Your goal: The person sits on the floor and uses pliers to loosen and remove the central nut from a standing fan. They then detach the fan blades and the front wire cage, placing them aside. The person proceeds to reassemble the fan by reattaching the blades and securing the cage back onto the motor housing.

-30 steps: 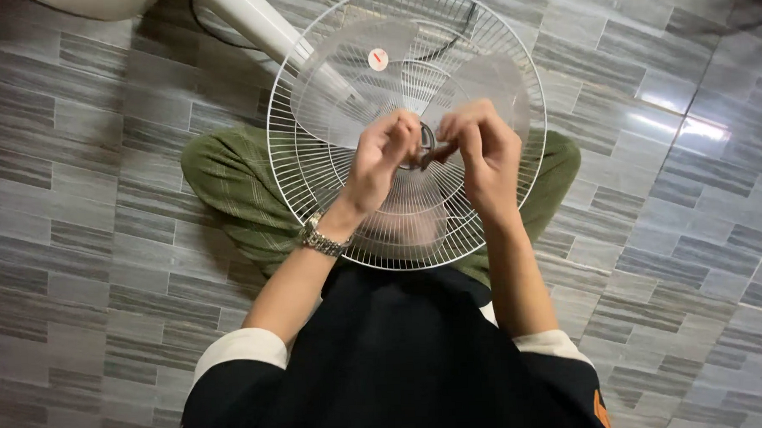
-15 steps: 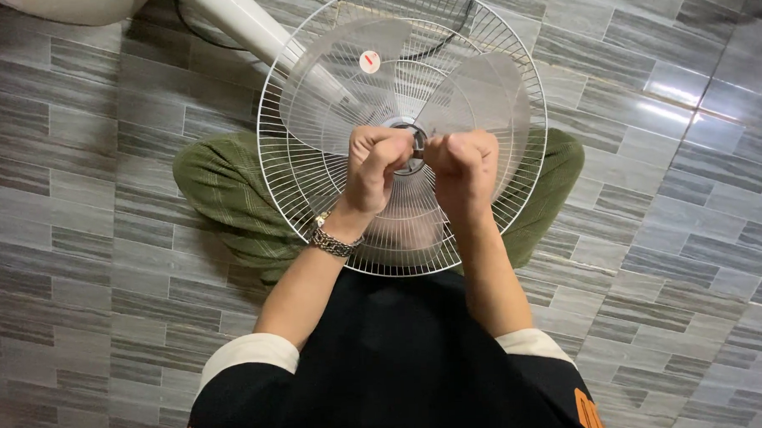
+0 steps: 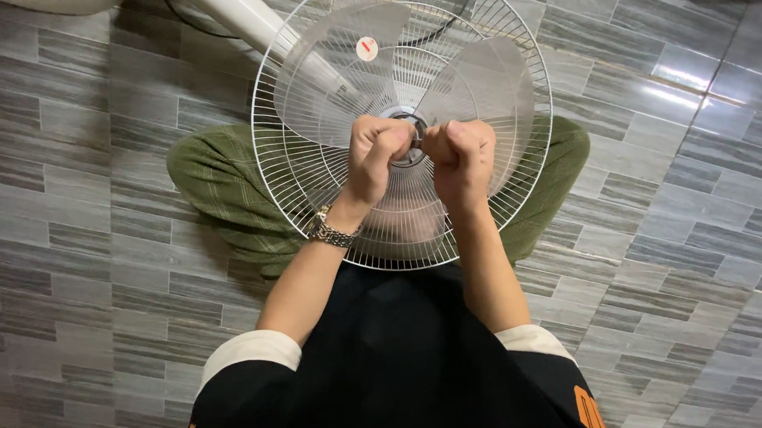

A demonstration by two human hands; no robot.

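Observation:
A round white wire fan guard (image 3: 299,170) rests over my lap, with clear plastic fan blades (image 3: 478,84) lying inside it. Both my hands are clenched at the fan's centre hub (image 3: 409,124). My left hand (image 3: 377,148), with a metal watch (image 3: 331,233) on its wrist, grips the hub from the left. Pressed against it from the right is my right hand (image 3: 463,152), closed in a fist. What the fingers pinch at the hub is hidden.
The white fan pole (image 3: 248,20) and a dark cable (image 3: 463,21) run off at the top. Grey striped floor tiles (image 3: 75,166) surround me. My green-trousered knees (image 3: 220,186) stick out on both sides of the guard.
Both hands have closed from loose fingers into tight fists at the hub. The guard and blades have shifted slightly in view and the blades have turned.

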